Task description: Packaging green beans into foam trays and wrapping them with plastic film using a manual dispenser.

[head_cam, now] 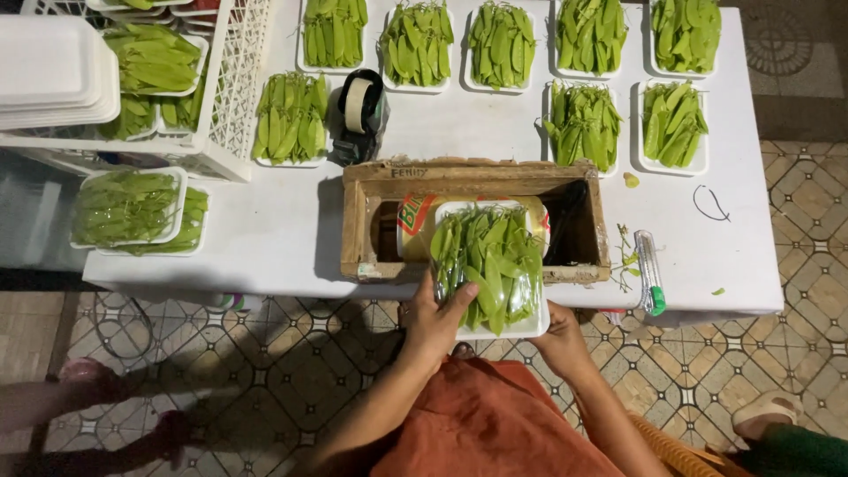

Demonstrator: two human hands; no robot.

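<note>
Left hand (435, 320): I grip the pea tray (491, 269) at its near-left edge.
Right hand (558, 340): I hold its near-right corner.
Tray: overhangs the table (274, 238) edge.

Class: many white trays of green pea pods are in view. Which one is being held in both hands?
The tray at the table's near edge, over the wooden box. The left hand and right hand grip it; the others lie untouched on the table or in the crate.

Produce-packing station: pea pod trays (501, 44) cover a table (265, 230).
</note>
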